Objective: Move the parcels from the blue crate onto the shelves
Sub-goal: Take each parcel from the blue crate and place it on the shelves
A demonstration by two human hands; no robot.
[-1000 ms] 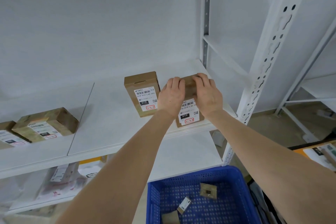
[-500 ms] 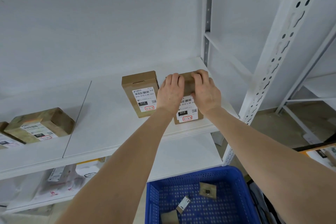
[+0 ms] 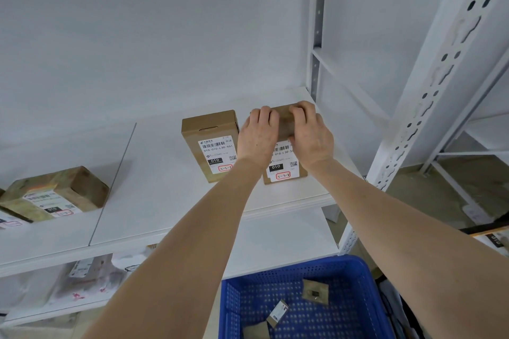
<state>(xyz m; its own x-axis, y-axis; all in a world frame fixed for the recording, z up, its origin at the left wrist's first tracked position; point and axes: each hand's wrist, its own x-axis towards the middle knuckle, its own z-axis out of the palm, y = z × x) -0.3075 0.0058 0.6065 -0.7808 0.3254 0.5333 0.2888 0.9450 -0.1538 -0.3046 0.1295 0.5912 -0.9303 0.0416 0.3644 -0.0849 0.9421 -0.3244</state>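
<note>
Beneath both palms, flat on the white shelf (image 3: 165, 201), label up: brown parcel (image 3: 285, 170). Gripped at its far end by left hand (image 3: 257, 135) and right hand (image 3: 311, 135), fingers curled over the top edge. Just beside the left hand, on its outer side: second labelled parcel (image 3: 210, 143). Placing step, by the look of it, nearly finished. Next: loosen both grips without nudging the neighbour, then reach down below the forearms to the blue crate (image 3: 234, 305) for one of the small parcels (image 3: 316, 292) inside.
</note>
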